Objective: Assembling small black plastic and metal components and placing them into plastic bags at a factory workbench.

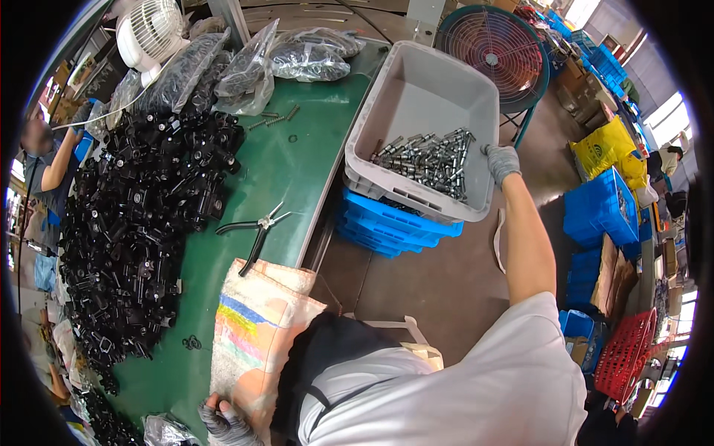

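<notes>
1. Clear plastic bags holding dark parts lie piled at the upper left of the frame, on the green table.
2. A pale woven sack with pink, yellow and blue stripes lies at lower centre-left.
3. A yellow plastic bag sits at the upper right.
4. A small clear bag lies at the bottom edge, left of centre.

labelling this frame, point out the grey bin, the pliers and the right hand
grey bin (416, 97), head view, bare inner floor
pliers (256, 236), head view, black handle
right hand (502, 162), head view, back of glove
</notes>
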`<action>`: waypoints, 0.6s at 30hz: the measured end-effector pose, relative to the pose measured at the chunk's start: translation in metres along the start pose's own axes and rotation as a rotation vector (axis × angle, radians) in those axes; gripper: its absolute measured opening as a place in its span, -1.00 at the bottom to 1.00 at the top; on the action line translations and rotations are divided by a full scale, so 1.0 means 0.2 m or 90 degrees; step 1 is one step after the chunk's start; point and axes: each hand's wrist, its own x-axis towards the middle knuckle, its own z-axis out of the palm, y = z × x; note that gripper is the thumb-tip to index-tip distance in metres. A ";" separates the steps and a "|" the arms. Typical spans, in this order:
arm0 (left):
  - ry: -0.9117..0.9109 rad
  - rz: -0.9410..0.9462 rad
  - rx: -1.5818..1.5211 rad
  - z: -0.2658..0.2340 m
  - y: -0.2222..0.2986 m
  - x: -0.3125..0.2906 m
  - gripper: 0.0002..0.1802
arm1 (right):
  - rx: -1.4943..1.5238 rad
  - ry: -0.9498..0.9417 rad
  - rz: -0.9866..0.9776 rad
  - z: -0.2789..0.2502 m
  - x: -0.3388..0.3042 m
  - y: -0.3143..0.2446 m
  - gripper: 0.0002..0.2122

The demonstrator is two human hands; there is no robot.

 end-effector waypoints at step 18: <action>0.005 -0.034 -0.041 0.03 0.03 0.03 -0.83 | -0.072 -0.108 0.044 -0.18 -0.21 -0.21 -0.46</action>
